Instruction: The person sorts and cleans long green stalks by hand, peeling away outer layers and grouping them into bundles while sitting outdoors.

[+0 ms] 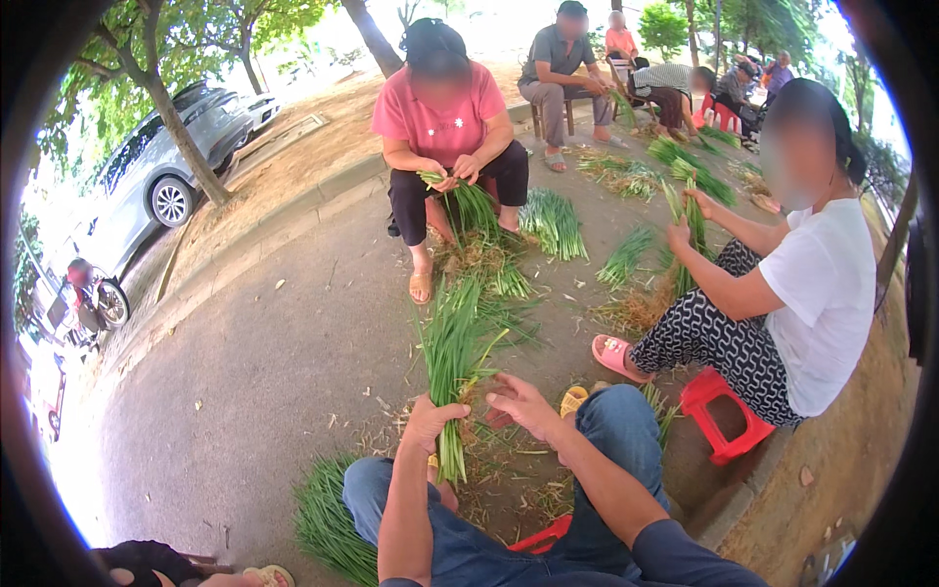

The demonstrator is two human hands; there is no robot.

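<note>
My left hand [433, 422] is closed around a bunch of long green leafy stalks, likely garlic chives [449, 359]. Their pale stem ends point down towards me and the leaves point away. Just right of the bunch, my right hand [517, 403] has its fingers apart, near some yellowish leaves and brown fibres at the bunch's side. Whether its fingertips touch them is hard to tell. A pile of green stalks [334, 521] lies on the pavement beside my left knee. Dry trimmings [550, 499] are scattered between my feet.
A person in pink [447, 110] sits opposite, handling stalks. Another in a white top [821, 293] holds a bunch at the right, on a red plastic stool [722, 418]. More seated people and stalk piles [554, 224] are farther back. A kerb [733, 506] runs at the right.
</note>
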